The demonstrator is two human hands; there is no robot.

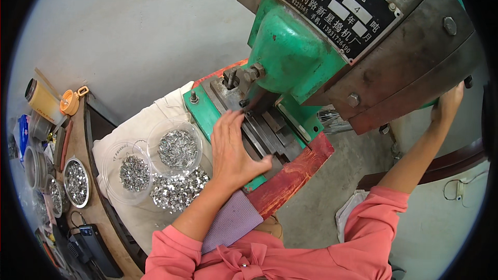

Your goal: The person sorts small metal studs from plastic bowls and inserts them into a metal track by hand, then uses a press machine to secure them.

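My left hand (pixel 233 148) is over the steel die (pixel 270 129) of a green and grey bench press (pixel 301 46). Its thumb stands apart from the fingers, whose tips reach toward the slot under the dark ram (pixel 261 98). Whether a small part lies beneath those fingertips is hidden. Out at the far side of the press, my right hand (pixel 450 105) is closed near a green edge and a dark knob (pixel 468 81). What it grips is mostly hidden by the hand and the machine body.
Left of the press, a clear tub (pixel 176 124) of small metal parts and another shallow tub (pixel 111 176) stand beside a loose heap of flat metal pieces (pixel 179 192). A purple mat (pixel 233 223) lies near me. Metal bowls (pixel 67 194) and a phone (pixel 98 249) are on the side table.
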